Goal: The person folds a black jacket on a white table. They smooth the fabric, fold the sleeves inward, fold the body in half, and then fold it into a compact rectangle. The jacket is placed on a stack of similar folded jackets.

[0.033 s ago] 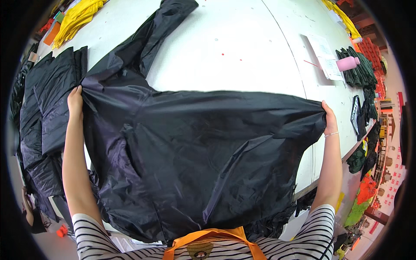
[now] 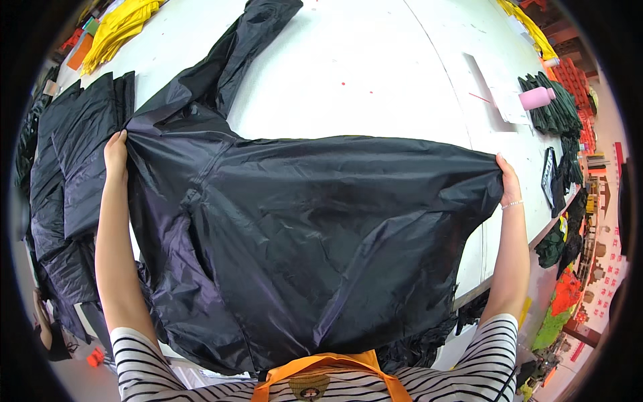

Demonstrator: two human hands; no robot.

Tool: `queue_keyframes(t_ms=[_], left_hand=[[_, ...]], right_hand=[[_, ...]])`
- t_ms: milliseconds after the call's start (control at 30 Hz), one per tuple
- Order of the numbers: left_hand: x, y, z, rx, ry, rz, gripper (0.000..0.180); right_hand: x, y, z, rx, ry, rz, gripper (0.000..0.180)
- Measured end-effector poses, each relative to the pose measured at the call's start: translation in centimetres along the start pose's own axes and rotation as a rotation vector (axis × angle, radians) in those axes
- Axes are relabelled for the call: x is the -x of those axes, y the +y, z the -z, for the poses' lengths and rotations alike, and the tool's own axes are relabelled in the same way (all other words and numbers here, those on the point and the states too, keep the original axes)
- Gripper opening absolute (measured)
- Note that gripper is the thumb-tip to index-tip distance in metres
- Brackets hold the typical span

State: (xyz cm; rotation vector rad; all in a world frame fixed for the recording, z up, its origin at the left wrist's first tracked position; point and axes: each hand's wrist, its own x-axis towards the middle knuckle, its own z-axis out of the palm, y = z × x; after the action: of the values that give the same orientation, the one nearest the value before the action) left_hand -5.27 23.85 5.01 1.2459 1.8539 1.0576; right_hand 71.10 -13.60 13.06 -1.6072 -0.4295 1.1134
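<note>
A large black garment [image 2: 321,221] of thin shiny fabric is stretched sideways between my two hands. One long sleeve of it reaches away across the white table [image 2: 375,67]. My left hand [image 2: 116,155] pinches its left edge near the base of that sleeve, beside a stack of folded black garments [image 2: 87,154]. With my right hand [image 2: 508,179] I grip the garment's far right corner, fingers closed and partly hidden behind the cloth. The lower part hangs toward my body over the near edge of the table.
Papers [image 2: 506,100] and a pink cone of thread [image 2: 537,98] lie at the right, next to dark green folded cloth [image 2: 550,114]. Yellow cloth [image 2: 120,33] is piled at the far left. Beyond the table's right edge are orange and lime-green fabrics [image 2: 566,295].
The garment's folds have shifted slightly and its far edge bulges up a little. Both hands keep their grip almost in place.
</note>
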Motion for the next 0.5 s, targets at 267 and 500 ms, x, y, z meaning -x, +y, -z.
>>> queue_keyframes(t_ms=[267, 500], left_hand=[[6.2, -0.2, 1.3, -0.4, 0.142, -0.402, 0.038], [37.4, -2.8, 4.6, -0.961, -0.152, -0.509, 0.07]], right_hand=[[-1.8, -4.5, -0.5, 0.795, 0.05, -0.168, 0.038], [1.0, 0.5, -9.8, 1.638, 0.384, -0.126, 0.076]])
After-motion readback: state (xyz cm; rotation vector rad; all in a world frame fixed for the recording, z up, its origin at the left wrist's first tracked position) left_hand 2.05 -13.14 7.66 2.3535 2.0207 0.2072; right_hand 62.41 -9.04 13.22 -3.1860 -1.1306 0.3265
